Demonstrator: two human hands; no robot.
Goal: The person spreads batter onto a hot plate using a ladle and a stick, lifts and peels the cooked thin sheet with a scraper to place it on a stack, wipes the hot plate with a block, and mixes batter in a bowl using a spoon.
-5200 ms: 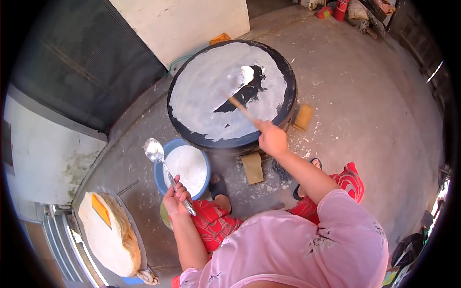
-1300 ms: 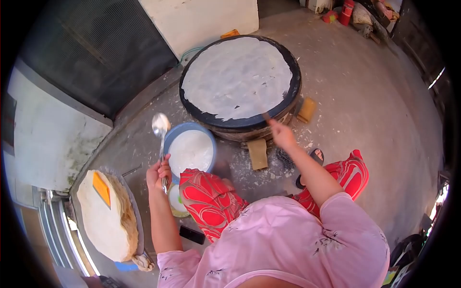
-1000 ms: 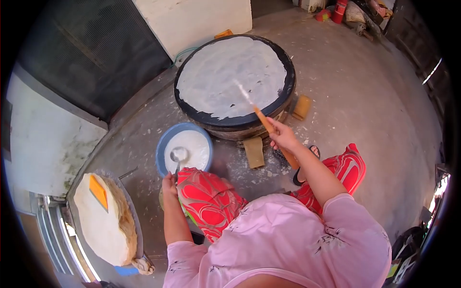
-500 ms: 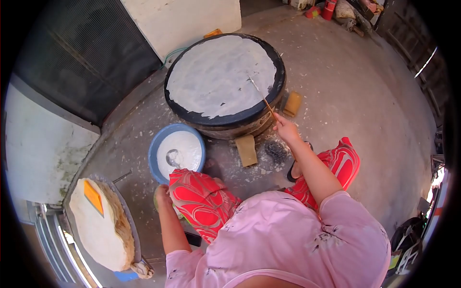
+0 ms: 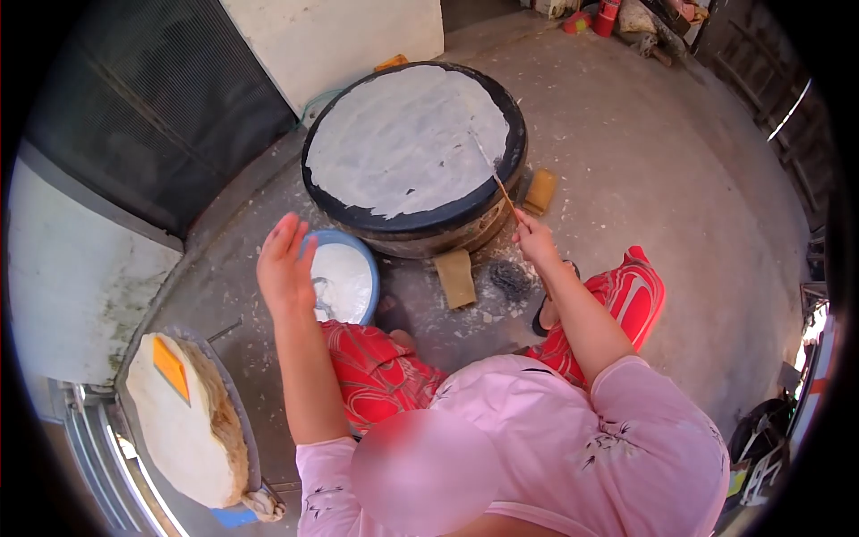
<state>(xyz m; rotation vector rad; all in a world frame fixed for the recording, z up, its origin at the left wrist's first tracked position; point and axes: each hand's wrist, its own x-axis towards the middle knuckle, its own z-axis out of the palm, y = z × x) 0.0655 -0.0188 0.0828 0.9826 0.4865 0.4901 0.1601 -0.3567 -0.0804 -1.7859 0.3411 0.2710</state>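
Observation:
My right hand [image 5: 535,240] is closed round the wooden handle of a thin spreader [image 5: 503,191], whose pale blade lies over the right part of the round black griddle [image 5: 367,217]. A thin white layer of batter [image 5: 403,134] covers most of the griddle, with a few small gaps. My left hand [image 5: 286,268] is raised with its fingers apart and holds nothing. It hides the left part of the blue basin [image 5: 373,277] of white batter [image 5: 347,282]. In the batter the spoon's bowl shows only in part beside my hand.
A stack of pale flat sheets [image 5: 179,430] lies on a tray at the lower left, with an orange scraper [image 5: 171,369] on top. A cloth [image 5: 455,279] hangs at the griddle's near side, and a yellow block [image 5: 540,191] is beside it. My feet and knees are near the basin.
The spoon went from my left hand into the basin. That hand let go, then rose above the basin's left side. The spreader moved from the middle toward the griddle's right edge.

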